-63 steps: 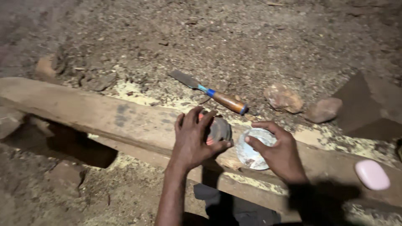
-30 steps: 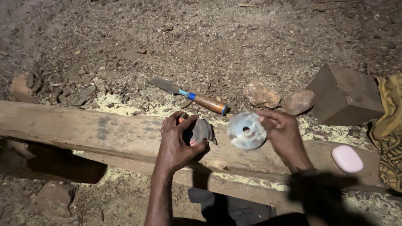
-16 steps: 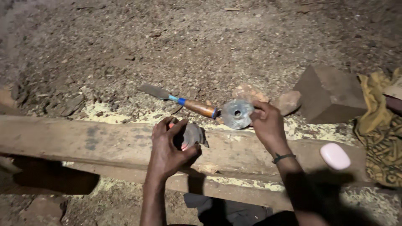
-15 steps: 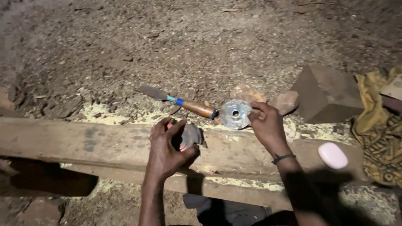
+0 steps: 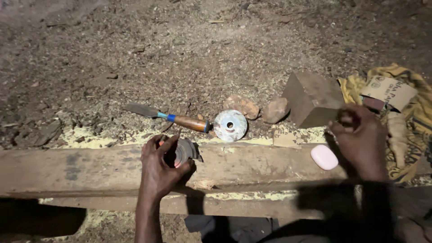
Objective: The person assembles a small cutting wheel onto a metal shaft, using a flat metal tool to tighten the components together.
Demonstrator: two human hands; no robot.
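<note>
Now the pale disc [image 5: 230, 125] lies released by the chisel [image 5: 173, 118] — right hand [image 5: 360, 137] loosely curled, empty, off right; left hand [image 5: 161, 168] fingers still clasp the grey lump [image 5: 184, 151] on the plank [image 5: 81, 168].

A wooden plank [image 5: 90, 168] runs left to right across the ground, nearest the person. On its middle the left hand [image 5: 161, 168] grips a small metal part [image 5: 184, 152]. Behind the plank a chisel [image 5: 168, 118] lies on the dirt, its handle end touching a grinding disc [image 5: 230, 125]. Right of the disc sit two stones [image 5: 258, 108], then a wooden block [image 5: 312, 99]. A soap-like bar [image 5: 324, 157] lies on the plank's right part, just left of the right hand [image 5: 360, 135]. A cloth [image 5: 414, 112] lies far right
</note>
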